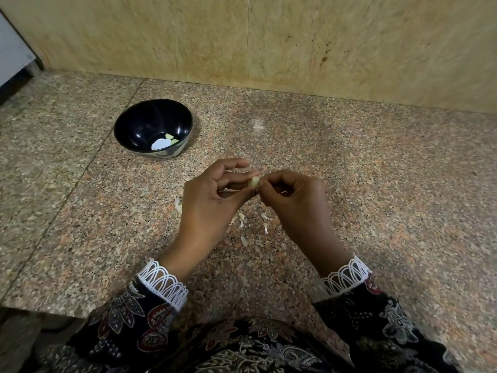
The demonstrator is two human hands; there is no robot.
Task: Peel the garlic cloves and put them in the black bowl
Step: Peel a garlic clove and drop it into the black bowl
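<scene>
Head view, both hands (left (212, 195), right (293, 197)) pinching garlic clove (255, 182), black bowl (134, 122) unlabelled

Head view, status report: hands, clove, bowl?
Left hand and right hand both pinch small pale garlic clove. Glossy black bowl holds peeled cloves. Path unobstructed.

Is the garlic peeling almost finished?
Partly. A couple of peeled cloves lie in the black bowl, and skins litter the counter. Left hand and right hand pinch one clove, not yet in the bowl. No other unpeeled cloves show.
</scene>
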